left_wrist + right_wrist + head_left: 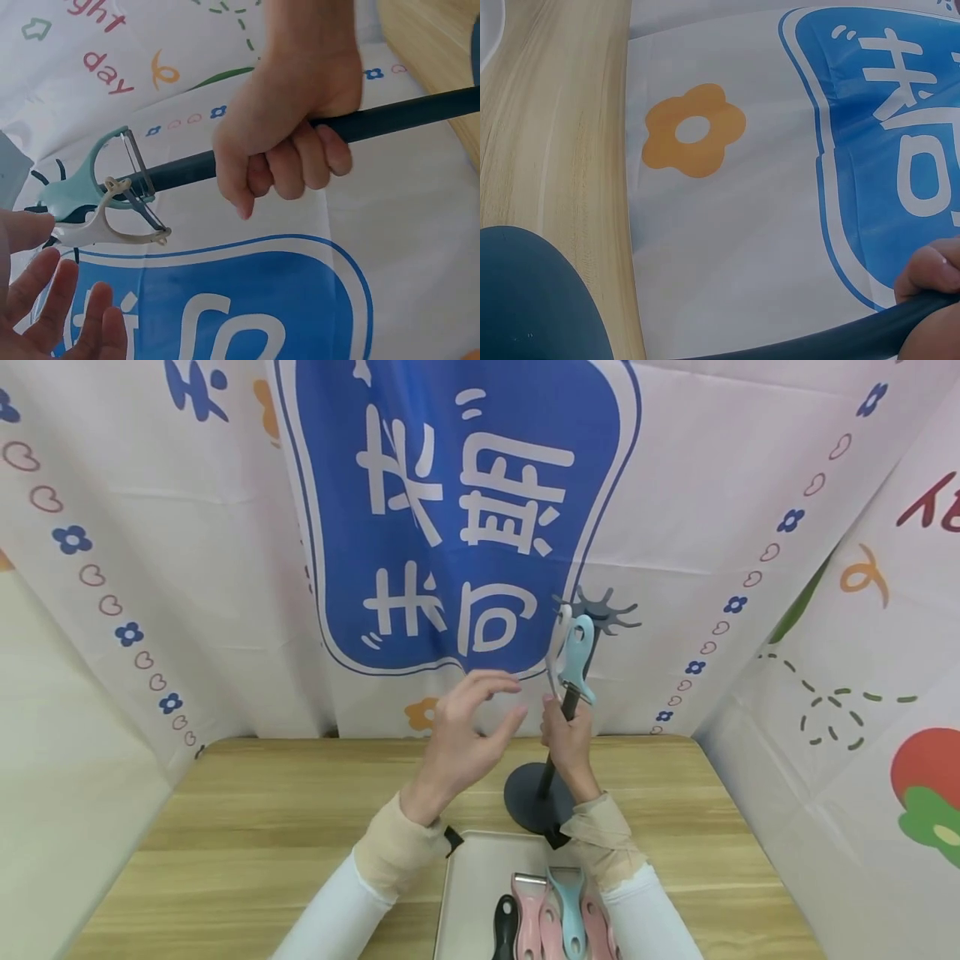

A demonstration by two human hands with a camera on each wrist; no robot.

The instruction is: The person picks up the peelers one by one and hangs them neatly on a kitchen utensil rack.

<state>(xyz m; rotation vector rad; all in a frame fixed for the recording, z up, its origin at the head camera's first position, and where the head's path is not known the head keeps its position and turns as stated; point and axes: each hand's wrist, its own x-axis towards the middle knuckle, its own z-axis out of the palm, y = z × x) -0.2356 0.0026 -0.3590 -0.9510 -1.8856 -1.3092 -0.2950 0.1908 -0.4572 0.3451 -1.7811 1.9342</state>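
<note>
A dark stand [550,772] with a round base and a prong-topped pole stands on the table. My right hand [567,739] grips its pole; the same right hand [292,135] shows curled round it in the left wrist view. From the top prongs hang a light blue peeler [577,647] and a white peeler [557,647]. Left of the pole, my left hand [472,735] is raised with loosely bent fingers, holding nothing and apart from the peelers. The right wrist view shows only part of my right hand [934,274] on the pole.
A pale tray [457,893] near the table's front holds several peelers: a black one [506,927], pink ones [529,914] and a light blue one [572,910]. Behind the wooden table [300,827] hangs a printed white cloth [697,460].
</note>
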